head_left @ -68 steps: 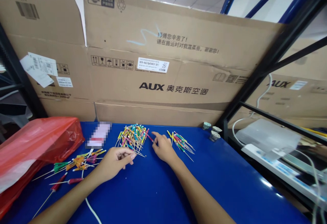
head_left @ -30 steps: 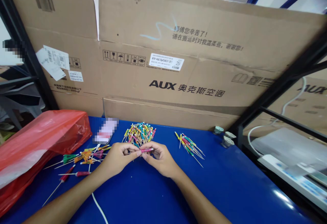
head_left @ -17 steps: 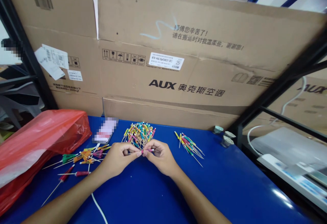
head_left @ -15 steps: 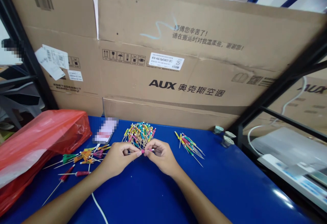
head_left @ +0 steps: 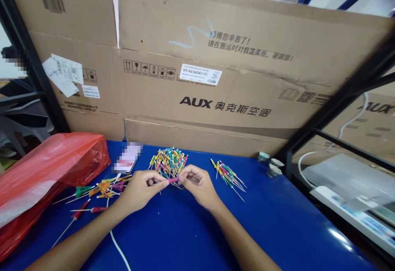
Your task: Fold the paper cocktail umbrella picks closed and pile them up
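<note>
Pink cocktail umbrella [head_left: 173, 180], furled, apparently paper: held between left hand [head_left: 143, 188] and right hand [head_left: 199, 185], thumb and fingertips pinching either end, in front of the umbrella heap [head_left: 169, 160]; likely featherlight, easily torn, best gripped lightly by its ends

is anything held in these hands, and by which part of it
A slim pink folded paper cocktail umbrella: the left hand pinches its left end; the right hand has fingertips at the other end, their grip unclear.
</note>
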### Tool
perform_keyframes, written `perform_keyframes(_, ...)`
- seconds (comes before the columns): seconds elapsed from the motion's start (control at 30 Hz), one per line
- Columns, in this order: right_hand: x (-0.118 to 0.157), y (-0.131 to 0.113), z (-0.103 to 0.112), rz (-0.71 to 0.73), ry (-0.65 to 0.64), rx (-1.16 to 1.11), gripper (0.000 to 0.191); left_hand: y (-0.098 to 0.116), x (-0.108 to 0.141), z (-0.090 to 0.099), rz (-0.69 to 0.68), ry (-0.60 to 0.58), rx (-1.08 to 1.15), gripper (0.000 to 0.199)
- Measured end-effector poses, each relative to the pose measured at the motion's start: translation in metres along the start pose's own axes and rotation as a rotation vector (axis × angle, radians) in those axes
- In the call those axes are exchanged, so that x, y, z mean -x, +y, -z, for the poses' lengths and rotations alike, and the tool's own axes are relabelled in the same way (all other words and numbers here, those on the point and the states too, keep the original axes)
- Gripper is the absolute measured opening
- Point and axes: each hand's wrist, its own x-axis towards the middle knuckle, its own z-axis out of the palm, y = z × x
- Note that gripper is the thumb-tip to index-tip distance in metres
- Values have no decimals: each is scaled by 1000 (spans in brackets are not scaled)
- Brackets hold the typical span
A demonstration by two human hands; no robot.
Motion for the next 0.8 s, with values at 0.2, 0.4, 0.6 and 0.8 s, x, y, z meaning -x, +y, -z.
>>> perform_keyframes(0.2,0,-8,12,10,-52,165,14,-5,-6,2,51,-3,186,31)
perform_keyframes(0.4,11,-18,-4,88,-414,483,11,-9,-9,-2,109,-63,335,37)
perform_keyframes(0.6,8,-22,0,109,-225,486,16,-10,-9,-7,116,-117,393,37)
perform_keyframes(0.8,6,-12,-7,87,-47,393,23,-7,-3,-17,87,-246,386,31)
